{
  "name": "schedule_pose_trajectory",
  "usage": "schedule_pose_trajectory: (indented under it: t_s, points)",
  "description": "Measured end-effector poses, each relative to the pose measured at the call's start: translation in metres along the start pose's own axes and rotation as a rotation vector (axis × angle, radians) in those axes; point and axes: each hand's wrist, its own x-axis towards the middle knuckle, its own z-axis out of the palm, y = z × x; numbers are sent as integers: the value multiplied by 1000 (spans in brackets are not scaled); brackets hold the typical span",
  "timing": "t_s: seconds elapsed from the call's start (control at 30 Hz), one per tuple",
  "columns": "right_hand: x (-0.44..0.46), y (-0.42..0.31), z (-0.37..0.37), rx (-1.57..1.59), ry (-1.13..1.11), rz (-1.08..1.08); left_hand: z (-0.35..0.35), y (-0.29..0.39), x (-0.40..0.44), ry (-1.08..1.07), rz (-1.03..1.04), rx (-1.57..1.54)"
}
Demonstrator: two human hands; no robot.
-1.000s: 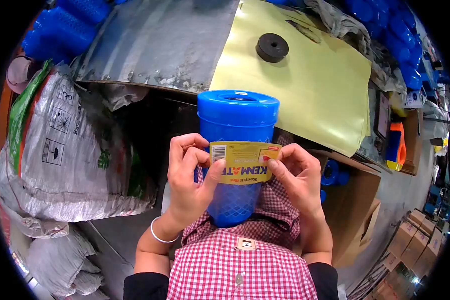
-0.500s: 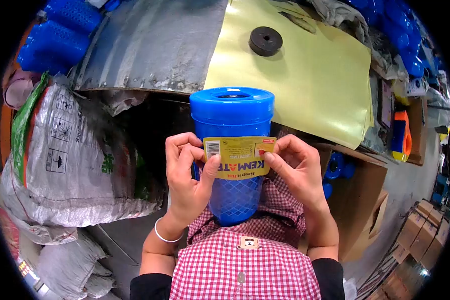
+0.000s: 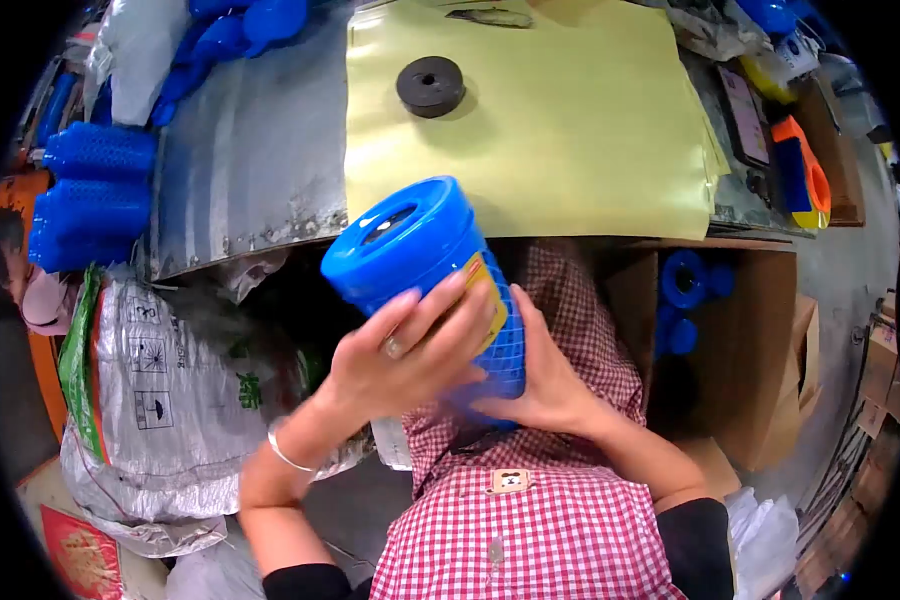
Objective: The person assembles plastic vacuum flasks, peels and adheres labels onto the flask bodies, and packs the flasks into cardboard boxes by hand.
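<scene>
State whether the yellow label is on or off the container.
On: the yellow label lies against the blue container, partly under the left hand; cannot tell how firmly.

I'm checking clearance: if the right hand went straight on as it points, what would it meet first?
Most likely the blue container, which the right hand seems to touch; depth is unclear.

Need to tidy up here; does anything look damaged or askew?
The metal tabletop looks scuffed along its front edge, and the yellow sheets overlap unevenly at right. The blue container tilts, but the right hand holds it.
</scene>
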Motion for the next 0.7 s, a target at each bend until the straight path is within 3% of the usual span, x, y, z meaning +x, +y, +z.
schedule_pose_trajectory:
  t_s: [0.1,0.2,0.27,0.37,0.43,0.47,0.53,0.6,0.63,0.67,0.7]
  points:
    - [8,2,6,41,12,51,5,-12,54,-522,193,-152]
    - [9,5,9,39,48,43,12,-8,82,-731,214,-126]
    - [2,3,2,46,77,37,20,1,88,-739,152,-172]
    - [2,14,8,139,116,-28,12,4,87,-415,103,-172]
    - [-6,18,-1,141,156,-39,3,18,56,6,-206,-175]
    - [-12,19,-3,238,169,-42,5,33,31,263,-468,-211]
    - [-26,17,-9,346,199,-55,8,72,8,408,-910,-253]
    - [-52,8,-35,582,165,-28,15,99,-43,138,-1232,-708]
    - [-65,1,-51,572,170,-53,22,122,-40,226,-1320,-1044]
    - [-77,-4,-68,492,188,-58,7,139,-26,161,-1434,-1283]
    - [-94,-8,-85,410,213,-62,-11,155,35,232,-1576,-1333]
